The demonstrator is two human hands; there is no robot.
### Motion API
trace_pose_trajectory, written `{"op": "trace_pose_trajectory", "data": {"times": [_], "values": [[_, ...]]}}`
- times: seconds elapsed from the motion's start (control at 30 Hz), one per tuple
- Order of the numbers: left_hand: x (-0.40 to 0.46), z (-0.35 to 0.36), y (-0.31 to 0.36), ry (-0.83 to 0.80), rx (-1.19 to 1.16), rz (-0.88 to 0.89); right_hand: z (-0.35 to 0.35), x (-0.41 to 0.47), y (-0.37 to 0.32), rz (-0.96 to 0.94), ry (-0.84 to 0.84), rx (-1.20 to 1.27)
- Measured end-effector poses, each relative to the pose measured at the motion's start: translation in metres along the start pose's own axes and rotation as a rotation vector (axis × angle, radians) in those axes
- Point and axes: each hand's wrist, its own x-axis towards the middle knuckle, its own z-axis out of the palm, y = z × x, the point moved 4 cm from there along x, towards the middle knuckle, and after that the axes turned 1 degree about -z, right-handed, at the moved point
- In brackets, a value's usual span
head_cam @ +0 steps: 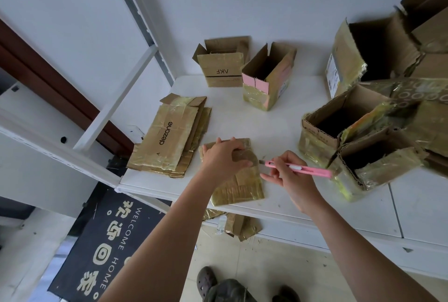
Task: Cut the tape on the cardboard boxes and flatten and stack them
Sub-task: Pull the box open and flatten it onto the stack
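White tabletop (286, 131) bears our flattened box (238, 184), left hand (221, 158) gripping its flap steady while right hand (289, 172), at three o'clock, pinches the pink cutter (299, 168).

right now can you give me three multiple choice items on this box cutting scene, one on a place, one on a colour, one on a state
1. Where does the flattened stack printed "dezone" lie on the white table?
A. to the left of the box being worked on
B. inside the box marked VKF
C. on the floor mat

2. What colour is the utility knife?
A. blue
B. pink
C. black

3. What state is the VKF box in?
A. flattened on the stack
B. crushed under the left hand
C. standing with its top flaps open

Answers:
1 A, the stack lies left of the small box that the left hand holds.
2 B, the handle gripped by the right hand is pink.
3 C, it stands upright at the back of the table, flaps raised.
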Motion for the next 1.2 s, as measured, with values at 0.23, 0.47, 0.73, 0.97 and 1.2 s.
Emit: {"op": "trace_pose_trajectory", "data": {"times": [0.23, 0.47, 0.73, 0.97, 1.2], "values": [[0.004, 0.001, 0.002, 0.004, 0.027, -0.003, 0.000, 0.014, -0.003, -0.083, 0.095, 0.060], [-0.005, 0.000, -0.009, -0.037, -0.010, 0.045, 0.021, 0.009, 0.009, -0.048, 0.014, -0.010], [-0.010, 0.000, -0.009, -0.072, -0.024, 0.042, 0.017, -0.001, 0.003, -0.032, -0.027, -0.048], [-0.009, 0.003, -0.014, -0.021, -0.031, 0.032, 0.022, -0.001, 0.002, -0.047, 0.015, -0.035], [-0.012, 0.000, -0.022, 0.021, -0.167, 0.007, 0.013, -0.003, -0.006, -0.009, 0.036, 0.049]]}}
